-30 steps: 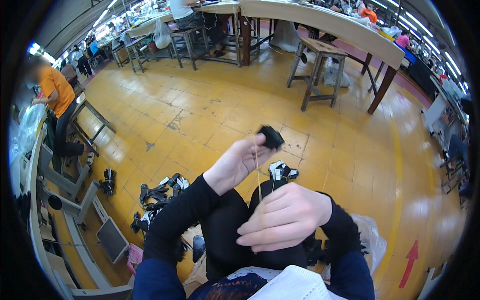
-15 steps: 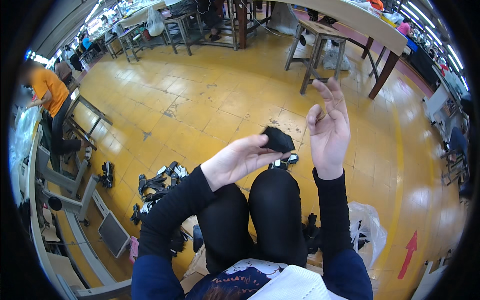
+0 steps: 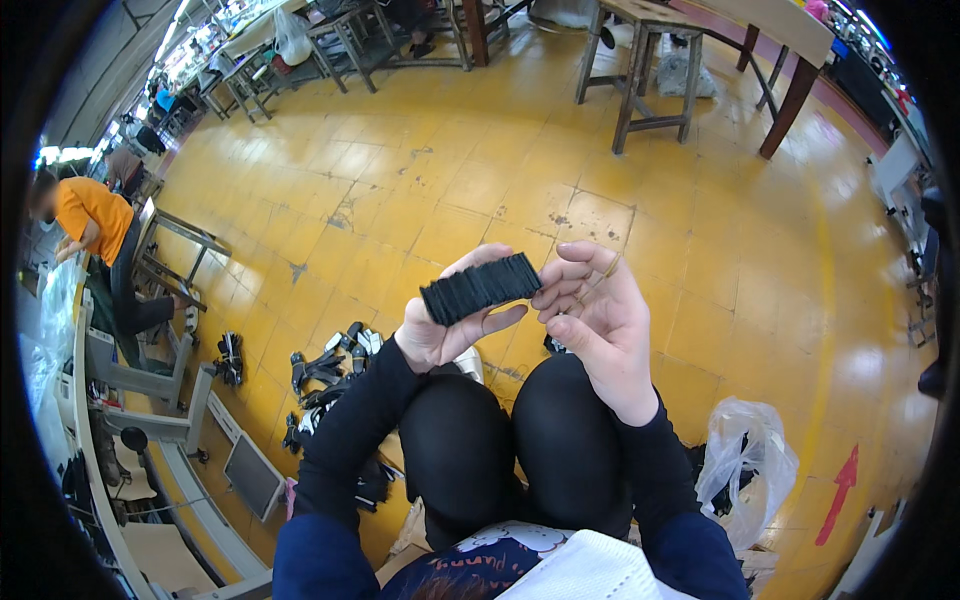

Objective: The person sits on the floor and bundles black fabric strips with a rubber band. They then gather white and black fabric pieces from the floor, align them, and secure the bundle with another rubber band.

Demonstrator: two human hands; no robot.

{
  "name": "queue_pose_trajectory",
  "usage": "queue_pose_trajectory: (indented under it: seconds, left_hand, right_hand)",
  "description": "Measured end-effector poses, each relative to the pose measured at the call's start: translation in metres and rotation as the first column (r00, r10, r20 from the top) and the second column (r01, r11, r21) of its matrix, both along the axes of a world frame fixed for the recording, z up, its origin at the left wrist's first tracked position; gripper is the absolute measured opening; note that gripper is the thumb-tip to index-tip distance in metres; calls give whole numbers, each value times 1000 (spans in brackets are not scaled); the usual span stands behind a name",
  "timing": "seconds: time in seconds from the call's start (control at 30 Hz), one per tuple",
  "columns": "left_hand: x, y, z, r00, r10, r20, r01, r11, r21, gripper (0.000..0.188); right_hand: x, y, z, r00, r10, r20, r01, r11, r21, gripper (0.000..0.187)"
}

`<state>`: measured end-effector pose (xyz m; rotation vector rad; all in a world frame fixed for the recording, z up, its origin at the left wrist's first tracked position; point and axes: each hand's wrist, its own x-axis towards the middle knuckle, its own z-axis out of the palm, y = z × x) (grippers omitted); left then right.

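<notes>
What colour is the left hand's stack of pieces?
The stack of pieces is black; the head view shows it best.

From head height, one fisheye view looks down, knees near, floor beyond.

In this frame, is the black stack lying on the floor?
No, the left hand holds the black stack up off the floor, with the right hand close by its end.
</notes>
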<state>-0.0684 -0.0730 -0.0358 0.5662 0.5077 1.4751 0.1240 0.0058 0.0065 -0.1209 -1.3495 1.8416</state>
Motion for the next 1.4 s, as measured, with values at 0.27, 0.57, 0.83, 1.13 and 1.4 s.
queue_pose_trajectory:
  seconds: [0.27, 0.57, 0.83, 1.13, 1.4]
  left_hand:
    - [-6, 6, -49, 998, -30, -59, 44, 965, 257, 79]
    - [-9, 8, -70, 993, -108, 56, 88, 955, 282, 77]
    - [-7, 5, -55, 989, -140, 38, 127, 962, 239, 69]
    - [-8, 0, -55, 966, -163, 202, 120, 970, 211, 66]
    - [-9, 3, -58, 966, -177, 190, 139, 970, 201, 75]
  right_hand:
    - [3, -4, -12, 993, 15, 115, -11, 999, -33, 43]
    - [1, -3, -12, 983, -86, 163, 84, 996, 22, 36]
    - [1, 2, -14, 953, -219, 210, 176, 962, 207, 19]
    - [-1, 1, -18, 964, -215, 157, 159, 938, 306, 18]
    - [-1, 0, -16, 931, -309, 195, 232, 912, 339, 18]
